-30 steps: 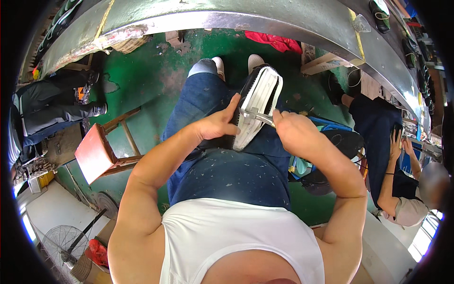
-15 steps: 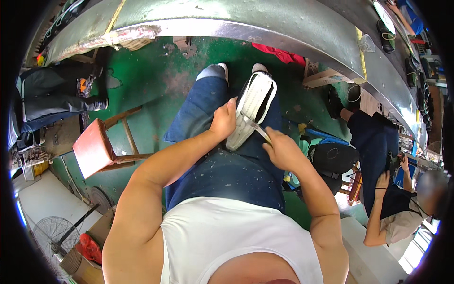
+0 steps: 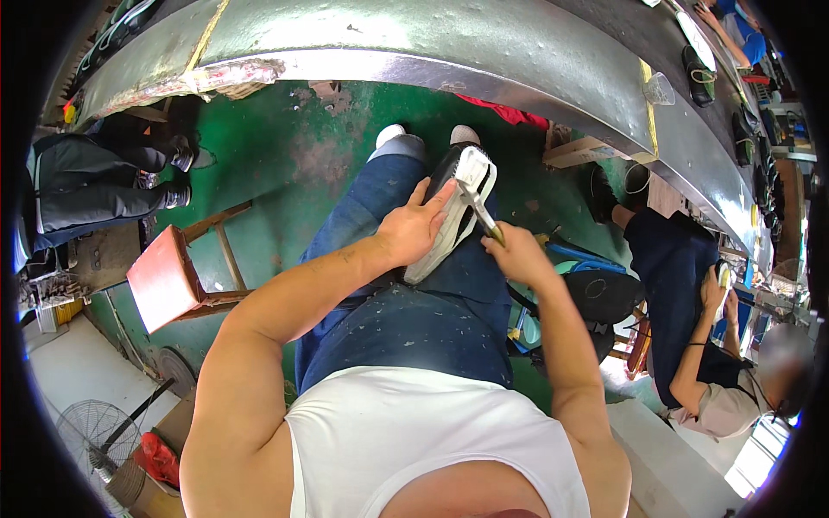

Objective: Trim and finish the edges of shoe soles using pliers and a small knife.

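A shoe (image 3: 447, 226) lies on my thighs, its white sole turned up and a dark upper showing at the far left edge. My left hand (image 3: 413, 227) grips the shoe's left side near the middle, two fingers pointing forward along it. In my right hand (image 3: 521, 253) is a slim metal hand tool (image 3: 480, 210) with a yellowish handle. Its metal end touches or sits just above the sole, toward the toe-side half; its exact kind cannot be made out.
Ahead runs a metal-edged bench (image 3: 389, 60) with shoes on its right part. A red-topped stool (image 3: 160, 281) stands left, a wire fan (image 3: 99, 440) behind it. At right sits a co-worker (image 3: 708, 380) holding a shoe; a black seat (image 3: 603, 296) is between us. Another person's legs (image 3: 95, 186) are far left.
My left hand has slid forward along the shoe, its fingers more extended. The tool has moved forward and right, nearer the far end. The co-worker's hands have risen with a shoe.
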Motion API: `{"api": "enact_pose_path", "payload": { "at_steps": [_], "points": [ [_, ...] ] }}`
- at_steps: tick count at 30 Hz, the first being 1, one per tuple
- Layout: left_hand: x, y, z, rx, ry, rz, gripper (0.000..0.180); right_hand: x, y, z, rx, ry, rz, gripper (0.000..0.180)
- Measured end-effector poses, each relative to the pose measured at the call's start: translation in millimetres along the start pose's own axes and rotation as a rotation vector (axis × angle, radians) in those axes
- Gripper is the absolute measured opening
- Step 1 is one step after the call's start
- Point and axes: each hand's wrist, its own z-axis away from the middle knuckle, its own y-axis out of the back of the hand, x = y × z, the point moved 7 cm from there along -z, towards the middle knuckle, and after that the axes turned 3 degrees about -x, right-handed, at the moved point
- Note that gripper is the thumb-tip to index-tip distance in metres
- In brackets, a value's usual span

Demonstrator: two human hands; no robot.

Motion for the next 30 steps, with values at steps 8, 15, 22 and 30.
{"api": "enact_pose_path", "payload": {
  "at_steps": [8, 15, 22, 30],
  "points": [
    [15, 10, -9, -0.166, 0.104, -0.108, 0.059, -24, 38, -25, 0.460, 0.334, -0.070, 0.032],
    [-3, -8, 12, -0.072, 0.080, -0.015, 0.066, -14, 18, -45, 0.248, 0.204, 0.230, 0.035],
    [-35, -22, 34, 0.227, 0.244, 0.551, 0.066, -36, 20, -18, 0.257, 0.239, 0.041, 0.038],
    [-15, -11, 43, -0.144, 0.128, 0.361, 0.099, 4, -22, 16, 0.148, 0.104, -0.159, 0.037]
  ]
}}
